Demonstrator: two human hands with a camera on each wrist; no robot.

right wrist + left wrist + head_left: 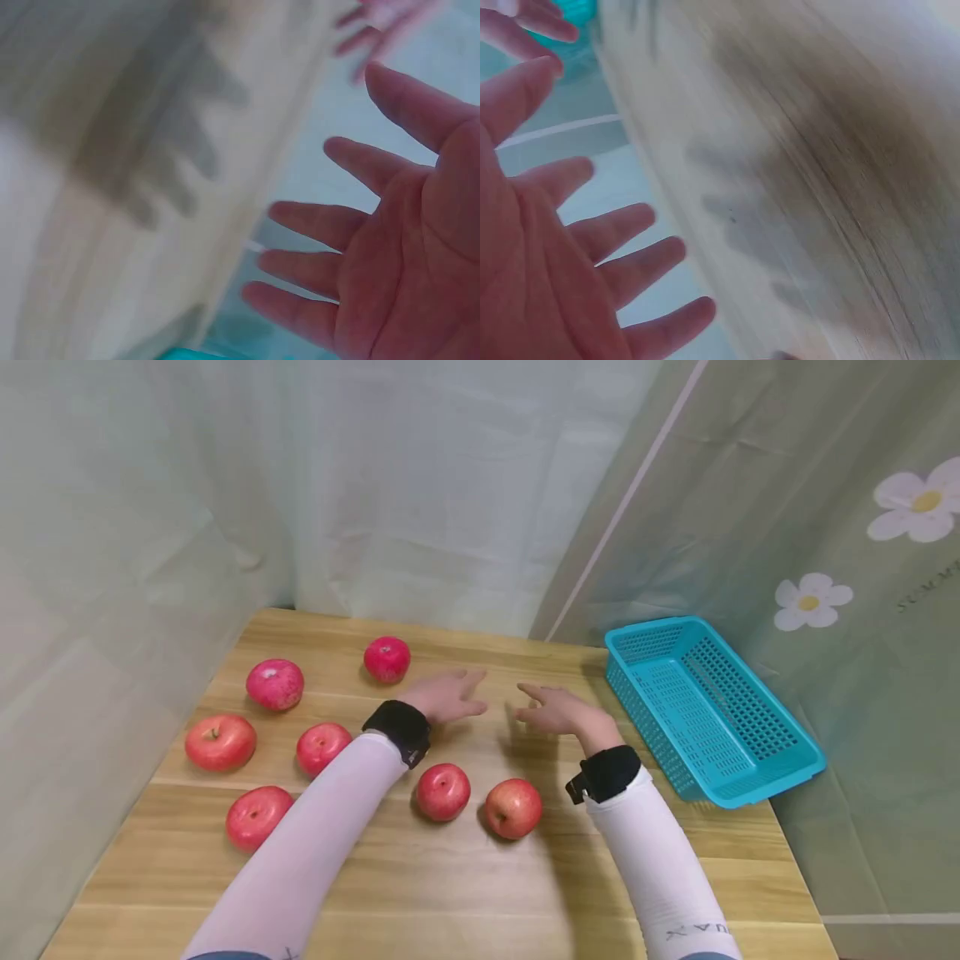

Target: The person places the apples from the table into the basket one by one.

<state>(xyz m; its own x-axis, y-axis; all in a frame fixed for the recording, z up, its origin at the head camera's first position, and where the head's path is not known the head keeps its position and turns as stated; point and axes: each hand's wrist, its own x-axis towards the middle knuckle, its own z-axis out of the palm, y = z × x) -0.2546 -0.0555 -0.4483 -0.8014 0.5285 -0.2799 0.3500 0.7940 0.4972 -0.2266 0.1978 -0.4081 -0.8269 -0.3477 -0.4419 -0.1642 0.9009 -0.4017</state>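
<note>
Hovering over table: L hand nr red apple, R hand nr blue basket, both w/ fingers spread apart.

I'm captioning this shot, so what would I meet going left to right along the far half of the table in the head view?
Leftmost apple → apple with a pale patch → apple nearest the back edge → left hand → right hand → turquoise basket.

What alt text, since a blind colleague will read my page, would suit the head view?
A person's open left hand and right hand, holding nothing, hover above a wooden table. Seven red, apple-like fruits lie on it, two of them between the white-sleeved forearms; a turquoise plastic basket stands at the right.
</note>
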